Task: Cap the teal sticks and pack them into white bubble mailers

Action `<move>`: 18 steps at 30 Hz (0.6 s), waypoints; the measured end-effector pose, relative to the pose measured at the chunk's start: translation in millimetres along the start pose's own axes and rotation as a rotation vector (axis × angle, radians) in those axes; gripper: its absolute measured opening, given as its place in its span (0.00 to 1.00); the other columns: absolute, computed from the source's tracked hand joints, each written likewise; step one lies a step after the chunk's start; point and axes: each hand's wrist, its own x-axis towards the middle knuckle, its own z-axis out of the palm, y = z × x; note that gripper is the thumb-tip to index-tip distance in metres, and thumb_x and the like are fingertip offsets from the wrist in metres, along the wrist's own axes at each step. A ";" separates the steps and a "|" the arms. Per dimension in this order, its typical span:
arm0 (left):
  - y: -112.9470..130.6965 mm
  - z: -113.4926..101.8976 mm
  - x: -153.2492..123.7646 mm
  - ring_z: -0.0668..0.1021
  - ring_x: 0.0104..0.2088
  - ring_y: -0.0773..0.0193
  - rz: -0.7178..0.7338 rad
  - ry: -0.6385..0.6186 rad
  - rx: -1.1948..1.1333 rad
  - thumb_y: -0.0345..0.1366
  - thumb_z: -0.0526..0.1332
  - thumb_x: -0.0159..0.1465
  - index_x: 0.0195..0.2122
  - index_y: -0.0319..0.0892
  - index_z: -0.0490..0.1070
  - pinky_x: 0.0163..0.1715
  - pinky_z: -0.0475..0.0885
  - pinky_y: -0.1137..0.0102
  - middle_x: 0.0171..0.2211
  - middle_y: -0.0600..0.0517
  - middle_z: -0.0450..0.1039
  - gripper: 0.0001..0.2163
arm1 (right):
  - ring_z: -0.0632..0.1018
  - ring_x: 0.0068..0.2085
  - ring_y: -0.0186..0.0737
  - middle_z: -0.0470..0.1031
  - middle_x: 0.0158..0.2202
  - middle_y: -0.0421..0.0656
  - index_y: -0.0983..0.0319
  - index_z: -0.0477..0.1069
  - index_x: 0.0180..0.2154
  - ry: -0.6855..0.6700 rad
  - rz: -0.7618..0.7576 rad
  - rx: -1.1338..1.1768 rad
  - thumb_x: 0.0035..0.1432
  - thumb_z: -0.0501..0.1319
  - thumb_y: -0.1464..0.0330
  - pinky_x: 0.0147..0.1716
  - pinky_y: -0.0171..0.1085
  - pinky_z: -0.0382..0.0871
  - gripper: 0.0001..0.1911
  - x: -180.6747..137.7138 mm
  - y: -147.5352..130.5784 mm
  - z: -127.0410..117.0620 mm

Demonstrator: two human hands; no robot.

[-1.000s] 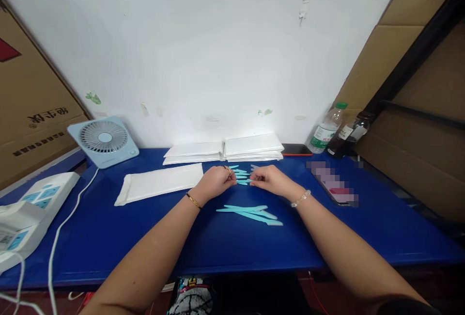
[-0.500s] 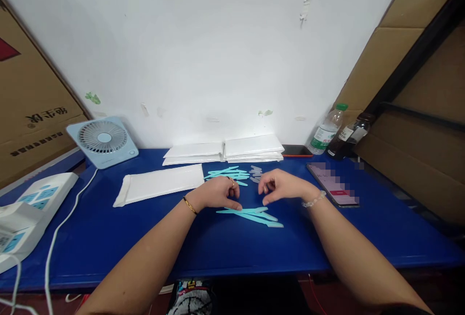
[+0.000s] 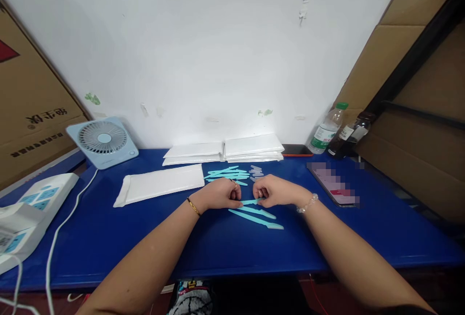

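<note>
A turquoise eyebrow razor point(image 3: 250, 202) is held level just above the table, between my two hands. My left hand point(image 3: 222, 193) pinches its handle end, fingers curled. The fingers of my right hand point(image 3: 278, 190) are closed on its other end, so the blade part is hidden. Two more turquoise razors point(image 3: 256, 219) lie below my hands on the blue table, pale tips to the right. Behind my hands is a loose pile of turquoise razors point(image 3: 228, 173). Beside that pile lie several small, clear greyish pieces point(image 3: 256, 171), which look like blade caps.
A white padded envelope point(image 3: 163, 184) lies to the left, with stacked white envelopes point(image 3: 252, 145) against the wall. A blue fan point(image 3: 105, 140) and a white power strip point(image 3: 54, 191) stand left. A phone point(image 3: 332, 184) and two bottles point(image 3: 325, 131) are at the right.
My right hand has moved left and closed on the end of a razor. My left hand has lifted that razor up and away from the other two.
</note>
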 end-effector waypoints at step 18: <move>-5.5 0.3 2.8 0.73 0.29 0.65 0.052 0.159 0.295 0.32 0.56 0.58 0.31 0.42 0.72 0.28 0.60 0.73 0.30 0.52 0.74 0.05 | 0.69 0.28 0.32 0.70 0.29 0.40 0.62 0.69 0.30 0.159 -0.042 -0.127 0.55 0.59 0.72 0.27 0.33 0.61 0.02 8.0 4.8 4.3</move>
